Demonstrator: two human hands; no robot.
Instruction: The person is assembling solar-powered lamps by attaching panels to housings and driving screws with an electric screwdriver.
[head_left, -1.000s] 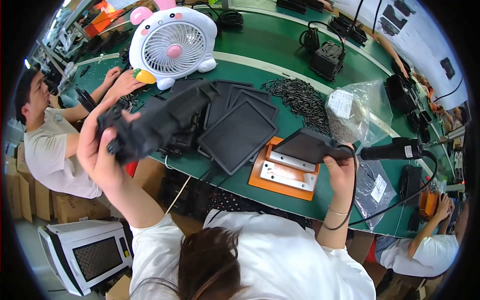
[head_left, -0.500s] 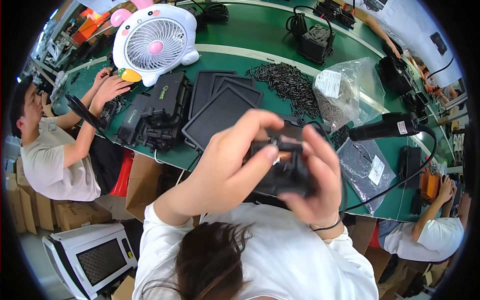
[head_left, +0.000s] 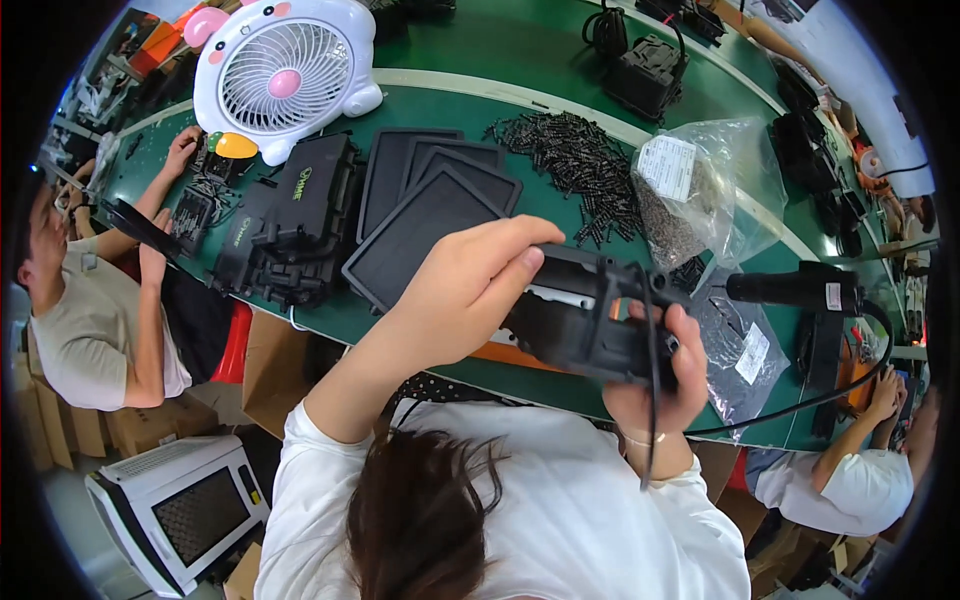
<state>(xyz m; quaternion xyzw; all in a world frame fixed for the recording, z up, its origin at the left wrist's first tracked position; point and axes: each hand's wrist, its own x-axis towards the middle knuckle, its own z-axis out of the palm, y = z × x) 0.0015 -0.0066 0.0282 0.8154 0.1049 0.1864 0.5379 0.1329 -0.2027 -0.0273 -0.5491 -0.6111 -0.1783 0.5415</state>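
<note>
Black housing [head_left: 590, 335] is held above the green worktop [head_left: 440, 105], the left hand [head_left: 460, 290] closed on its left end and the right hand [head_left: 674, 388] curled round its right. It looks like hard plastic: probably light, stiff and slightly slick, with thin edges around its openings that might crack; the solid ends seem the best hold. Stacked black cases [head_left: 320, 190] carry green lettering [head_left: 303, 182]; white labels [head_left: 666, 167] on two plastic bags [head_left: 740, 205] are too small to read.
</note>
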